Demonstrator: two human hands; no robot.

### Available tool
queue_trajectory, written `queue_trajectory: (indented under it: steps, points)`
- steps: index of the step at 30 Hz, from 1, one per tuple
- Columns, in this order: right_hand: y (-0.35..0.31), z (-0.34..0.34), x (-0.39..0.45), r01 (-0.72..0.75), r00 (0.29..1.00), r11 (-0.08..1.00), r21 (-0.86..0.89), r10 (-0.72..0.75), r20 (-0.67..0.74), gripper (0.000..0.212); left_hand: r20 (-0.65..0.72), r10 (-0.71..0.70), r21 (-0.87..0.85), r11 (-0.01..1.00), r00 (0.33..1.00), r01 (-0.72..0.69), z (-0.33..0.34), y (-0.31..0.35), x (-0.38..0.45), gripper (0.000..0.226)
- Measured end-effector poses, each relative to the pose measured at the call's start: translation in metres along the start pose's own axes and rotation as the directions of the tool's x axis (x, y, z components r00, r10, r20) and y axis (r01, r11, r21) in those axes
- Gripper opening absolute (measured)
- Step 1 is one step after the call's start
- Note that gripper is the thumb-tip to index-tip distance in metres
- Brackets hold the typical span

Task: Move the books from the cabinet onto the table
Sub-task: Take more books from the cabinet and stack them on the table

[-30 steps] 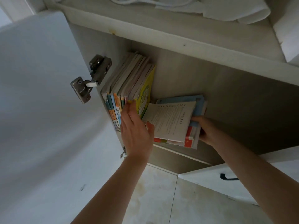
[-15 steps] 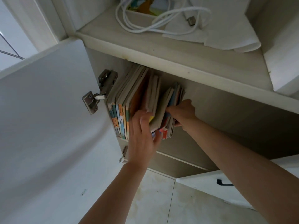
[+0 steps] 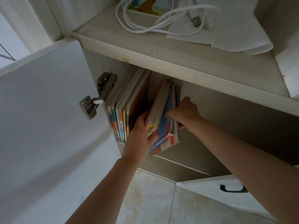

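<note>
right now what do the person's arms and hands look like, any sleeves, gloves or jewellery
Both arms are bare up to the frame edge: no sleeves in view. The left hand and right hand wear no gloves, and no rings, watch or bracelet show on the visible wrists and fingers. No markings can be seen.

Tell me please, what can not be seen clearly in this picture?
Head view only:
- Table: out of frame.
- Left hand fingers: hidden behind the held bundle of books.
- Spine titles of the standing books: too small.
- Picture book on the upper shelf: cut off by the top edge.
</note>
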State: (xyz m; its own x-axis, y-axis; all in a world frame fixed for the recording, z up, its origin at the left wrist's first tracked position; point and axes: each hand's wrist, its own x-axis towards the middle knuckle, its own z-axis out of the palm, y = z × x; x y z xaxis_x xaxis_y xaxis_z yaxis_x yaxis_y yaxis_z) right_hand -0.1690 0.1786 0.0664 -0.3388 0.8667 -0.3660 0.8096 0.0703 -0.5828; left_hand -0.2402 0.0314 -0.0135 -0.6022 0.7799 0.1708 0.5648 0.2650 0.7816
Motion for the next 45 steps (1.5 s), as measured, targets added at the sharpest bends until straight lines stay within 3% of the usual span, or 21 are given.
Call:
queue_trajectory:
  steps: [3, 6, 9, 12, 16, 22, 27, 33, 37, 45]
  points:
    - [-0.002, -0.003, -0.008, 0.061, 0.998, 0.990, -0.130, -0.058, 0.027, 0.065, -0.164, -0.136, -0.109, 0.987, 0.977, 0.119, 0.005, 0.001, 0.005, 0.063]
    - [-0.003, -0.003, -0.013, 0.109, 0.994, 0.982, -0.153, -0.111, -0.003, 0.057, -0.202, -0.235, -0.226, 0.956, 0.951, 0.189, 0.008, 0.002, 0.009, 0.058]
    - [-0.002, 0.003, -0.015, 0.112, 0.993, 0.988, -0.106, -0.114, -0.008, 0.057, -0.242, -0.307, -0.301, 0.926, 0.920, 0.229, 0.016, 0.002, 0.009, 0.057]
    - [0.007, 0.020, -0.018, 0.021, 0.993, 1.000, 0.010, -0.022, 0.112, 0.068, -0.299, -0.303, -0.339, 0.920, 0.905, 0.196, 0.023, -0.004, 0.010, 0.052]
    - [0.026, 0.029, -0.012, -0.074, 0.991, 0.979, 0.190, 0.050, 0.127, 0.051, -0.326, -0.303, -0.360, 0.916, 0.895, 0.179, 0.026, -0.015, 0.013, 0.039]
    - [0.049, 0.002, -0.011, -0.186, 0.976, 0.955, 0.231, 0.153, 0.155, 0.054, -0.222, -0.284, -0.352, 0.915, 0.933, 0.195, 0.009, -0.015, -0.010, 0.040]
    - [0.057, -0.015, -0.036, -0.272, 0.956, 0.940, 0.206, 0.240, 0.170, 0.061, -0.085, -0.368, -0.421, 0.855, 0.926, 0.302, -0.010, -0.004, -0.040, 0.048]
    - [0.062, -0.035, -0.095, -0.159, 0.972, 0.987, 0.025, 0.152, 0.176, 0.041, 0.035, -0.501, -0.518, 0.731, 0.864, 0.445, -0.033, 0.025, -0.077, 0.047]
    - [0.063, -0.056, -0.133, -0.092, 0.974, 0.996, 0.002, 0.090, 0.208, 0.052, 0.091, -0.555, -0.560, 0.658, 0.826, 0.504, -0.055, 0.041, -0.102, 0.038]
    - [0.045, -0.103, -0.218, 0.066, 0.984, 0.987, -0.150, -0.039, 0.175, 0.046, 0.180, -0.593, -0.595, 0.569, 0.785, 0.567, -0.110, 0.101, -0.150, 0.035]
